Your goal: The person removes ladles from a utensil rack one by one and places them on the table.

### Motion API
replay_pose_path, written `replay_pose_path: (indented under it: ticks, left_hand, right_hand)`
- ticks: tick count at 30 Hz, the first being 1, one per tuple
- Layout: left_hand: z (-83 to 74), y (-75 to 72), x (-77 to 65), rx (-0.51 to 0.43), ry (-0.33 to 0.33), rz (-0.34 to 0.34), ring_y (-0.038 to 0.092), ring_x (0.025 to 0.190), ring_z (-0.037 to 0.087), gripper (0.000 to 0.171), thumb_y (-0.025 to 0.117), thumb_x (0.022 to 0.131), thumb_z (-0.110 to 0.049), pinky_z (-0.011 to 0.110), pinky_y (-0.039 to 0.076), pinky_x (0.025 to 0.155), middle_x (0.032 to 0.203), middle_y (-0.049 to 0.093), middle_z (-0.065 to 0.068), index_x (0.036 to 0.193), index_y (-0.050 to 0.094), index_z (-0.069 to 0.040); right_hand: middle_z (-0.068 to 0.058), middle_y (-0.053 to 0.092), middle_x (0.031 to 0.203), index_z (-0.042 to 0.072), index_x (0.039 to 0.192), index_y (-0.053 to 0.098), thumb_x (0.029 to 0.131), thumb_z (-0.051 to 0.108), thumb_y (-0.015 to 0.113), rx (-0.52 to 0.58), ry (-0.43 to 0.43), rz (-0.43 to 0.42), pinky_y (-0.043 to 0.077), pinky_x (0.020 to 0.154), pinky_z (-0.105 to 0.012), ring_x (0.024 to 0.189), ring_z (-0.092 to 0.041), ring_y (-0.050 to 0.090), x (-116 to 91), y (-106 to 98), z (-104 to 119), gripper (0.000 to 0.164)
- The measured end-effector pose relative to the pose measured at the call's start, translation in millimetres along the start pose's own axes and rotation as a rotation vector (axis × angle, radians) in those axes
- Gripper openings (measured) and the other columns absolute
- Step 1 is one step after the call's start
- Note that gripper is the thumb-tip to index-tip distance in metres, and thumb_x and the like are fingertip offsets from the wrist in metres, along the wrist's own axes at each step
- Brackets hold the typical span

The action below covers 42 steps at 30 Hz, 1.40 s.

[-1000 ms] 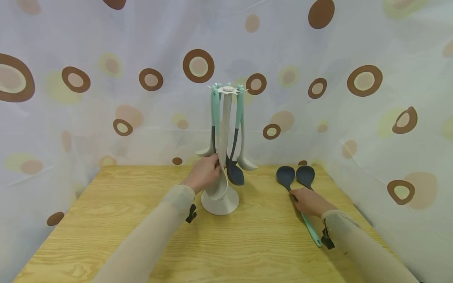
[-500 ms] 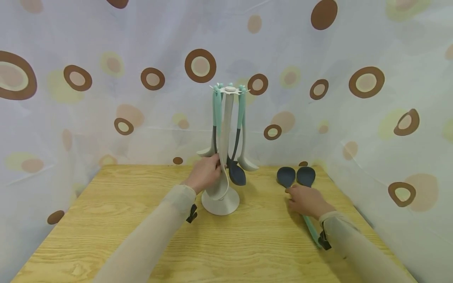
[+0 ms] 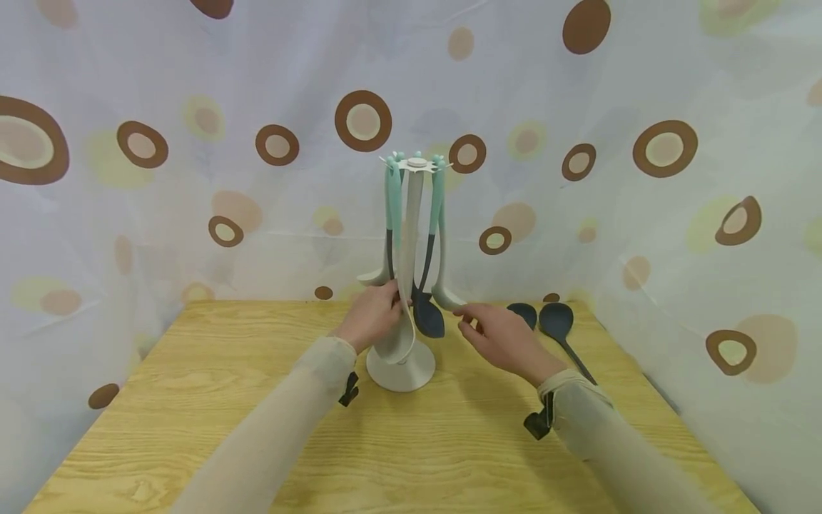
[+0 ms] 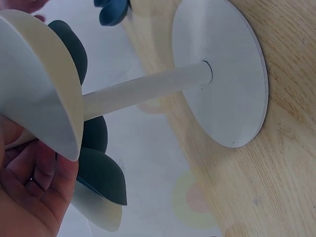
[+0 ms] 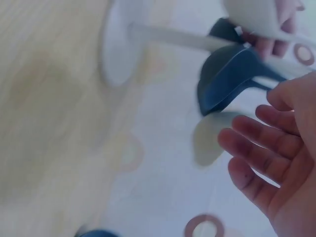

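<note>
My left arm reaches forward and inward, and my left hand (image 3: 371,316) curls its fingers round the pole (image 4: 148,89) of the white rack (image 3: 411,235), above the round base (image 3: 401,376). The rack stands upright on the table (image 3: 257,407). The near ladle (image 3: 394,348), a white one, hangs right at my left fingers, its bowl covering part of them in the left wrist view; I cannot tell whether its stem is caught in that same grip.

My right arm angles in from the other side, wrist above the table, the back of my right hand (image 3: 506,344) turned up and its fingers aimed at the rack. In the right wrist view those fingers are spread loosely and half bent. Their tips are just beside the far ladle (image 3: 447,295), also white; whether they touch it I cannot tell. The dark ladle (image 3: 428,318) hangs between my two hands, and the side ladle (image 3: 372,277) sticks out just beyond my left knuckles.

Past my right hand, on its outer side, two dark spoons (image 3: 556,321) lie side by side on the table, one partly covered by that hand. A dotted curtain (image 3: 308,214) hangs beyond both hands.
</note>
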<state>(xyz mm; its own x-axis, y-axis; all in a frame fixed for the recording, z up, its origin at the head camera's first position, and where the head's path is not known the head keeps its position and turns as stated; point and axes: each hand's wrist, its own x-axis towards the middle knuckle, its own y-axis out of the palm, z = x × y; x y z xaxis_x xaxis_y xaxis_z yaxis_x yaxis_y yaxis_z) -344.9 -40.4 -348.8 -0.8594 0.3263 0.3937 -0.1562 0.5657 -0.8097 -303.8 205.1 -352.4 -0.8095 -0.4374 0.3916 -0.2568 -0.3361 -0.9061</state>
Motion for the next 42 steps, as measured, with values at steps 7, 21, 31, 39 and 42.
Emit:
replay_pose_path:
  ticks: [7, 21, 31, 39, 42]
  left_hand:
    - [2.3, 1.4, -0.5, 0.003, -0.009, 0.014, 0.065, 0.088, 0.015, 0.016, 0.052, 0.094, -0.029, 0.034, 0.052, 0.072, 0.102, 0.068, -0.002, 0.106, 0.059, -0.021]
    - [3.6, 2.9, 0.4, -0.005, -0.009, 0.017, 0.064, 0.087, 0.015, 0.018, 0.052, 0.093, -0.031, 0.036, 0.052, 0.072, 0.103, 0.067, 0.000, 0.107, 0.058, -0.021]
    - [5.3, 2.6, 4.2, 0.025, 0.022, -0.010, 0.064, 0.085, 0.015, 0.020, 0.053, 0.093, -0.033, 0.034, 0.051, 0.068, 0.100, 0.067, 0.001, 0.106, 0.057, -0.018]
    - [4.0, 1.9, 3.3, 0.018, 0.008, 0.013, 0.063, 0.084, 0.013, 0.021, 0.053, 0.093, -0.032, 0.033, 0.051, 0.070, 0.101, 0.067, 0.001, 0.108, 0.057, -0.018]
    - [5.0, 1.9, 3.1, 0.011, 0.001, 0.014, 0.063, 0.083, 0.012, 0.020, 0.052, 0.094, -0.032, 0.033, 0.052, 0.070, 0.101, 0.067, 0.001, 0.107, 0.057, -0.018]
  right_hand:
    - [0.007, 0.065, 0.091, 0.018, 0.122, 0.057, 0.095, 0.034, 0.047, 0.080, 0.010, -0.051, 0.047, 0.061, -0.030, 0.067, -0.006, 0.057, 34, -2, 24, 0.033]
    - [0.003, 0.065, 0.084, 0.014, 0.122, 0.054, 0.094, 0.036, 0.048, 0.189, 0.098, -0.072, 0.050, 0.063, -0.031, 0.068, -0.011, 0.060, 67, 10, 34, 0.035]
    - [0.004, 0.054, 0.066, 0.018, 0.096, 0.054, 0.095, 0.032, 0.050, 0.274, 0.034, -0.187, 0.040, 0.047, -0.029, 0.051, -0.013, 0.047, 75, 11, 39, 0.014]
    - [0.002, 0.055, 0.070, 0.015, 0.086, 0.050, 0.096, 0.025, 0.049, 0.305, 0.046, -0.189, 0.043, 0.053, -0.029, 0.057, -0.014, 0.050, 75, 9, 44, 0.014]
    - [0.001, 0.058, 0.073, 0.015, 0.089, 0.051, 0.096, 0.025, 0.048, 0.348, 0.051, -0.186, 0.045, 0.055, -0.029, 0.062, -0.014, 0.054, 73, 6, 46, 0.013]
